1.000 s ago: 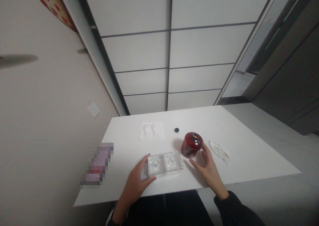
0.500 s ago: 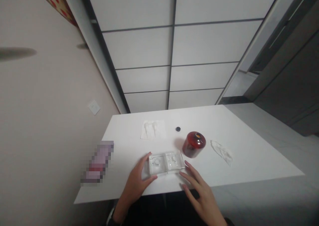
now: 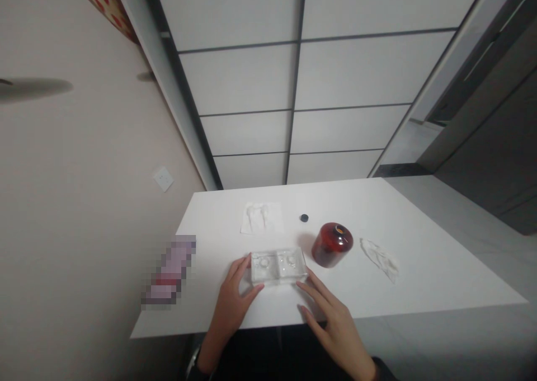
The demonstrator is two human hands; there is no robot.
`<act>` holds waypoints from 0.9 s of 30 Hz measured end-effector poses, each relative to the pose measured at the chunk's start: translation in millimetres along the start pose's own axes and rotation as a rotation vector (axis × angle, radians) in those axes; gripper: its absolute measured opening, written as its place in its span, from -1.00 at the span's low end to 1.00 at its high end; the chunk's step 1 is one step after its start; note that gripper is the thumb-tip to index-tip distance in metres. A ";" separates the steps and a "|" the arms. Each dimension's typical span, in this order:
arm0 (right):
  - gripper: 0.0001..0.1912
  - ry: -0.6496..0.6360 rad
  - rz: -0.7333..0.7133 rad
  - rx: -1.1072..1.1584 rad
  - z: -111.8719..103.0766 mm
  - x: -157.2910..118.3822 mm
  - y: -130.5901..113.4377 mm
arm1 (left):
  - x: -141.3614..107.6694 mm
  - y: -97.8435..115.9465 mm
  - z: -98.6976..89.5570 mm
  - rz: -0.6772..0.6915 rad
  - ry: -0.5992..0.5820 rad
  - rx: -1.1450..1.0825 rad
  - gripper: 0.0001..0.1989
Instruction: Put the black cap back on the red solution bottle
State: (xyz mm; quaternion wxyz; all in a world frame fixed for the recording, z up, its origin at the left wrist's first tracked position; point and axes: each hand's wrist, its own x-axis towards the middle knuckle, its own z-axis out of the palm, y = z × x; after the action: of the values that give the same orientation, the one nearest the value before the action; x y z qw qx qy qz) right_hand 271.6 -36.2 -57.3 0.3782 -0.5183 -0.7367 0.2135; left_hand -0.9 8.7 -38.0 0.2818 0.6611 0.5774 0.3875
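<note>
Both hands have closed in on the clear two-well tray (image 3: 279,266) since the last look, and it now sits squarer to the table's near edge, with the right hand (image 3: 331,325) drawn away from the dark red glossy jar (image 3: 331,245). From the head view, the tray lies on the white table (image 3: 419,269) between the hands, nearer the person than the jar. The left hand (image 3: 232,297) is narrowed around the tray's left end, thumb and fingers at its corners, and seems to hold it. The right hand is spread wider, its fingertips at or just beside the lower right corner; the view is poor enough that real contact there is hard to confirm. With a tray this clear and slick, a light, even hold at both short ends would likely keep it level and stop it skating on the smooth top. Beyond the tray lie a small black disc (image 3: 304,217) and a flat white tissue (image 3: 260,217), while a crumpled white tissue (image 3: 380,259) lies right of the jar. Off the table's left side, a pixelated patch (image 3: 168,272) hides whatever is there, and a wall switch plate (image 3: 163,178) shows higher up.
</note>
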 end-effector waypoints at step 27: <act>-0.46 -0.159 0.021 0.047 -0.9 41.6 -2.3 | 15.6 -13.6 16.2 -0.118 0.129 -0.113 -0.53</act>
State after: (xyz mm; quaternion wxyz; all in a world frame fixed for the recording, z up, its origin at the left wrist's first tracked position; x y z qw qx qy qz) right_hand 263.6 1.4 -41.2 0.3281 -0.4985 -0.7537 0.2752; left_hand 5.8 27.6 -55.0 0.3033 0.5827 0.6096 0.4437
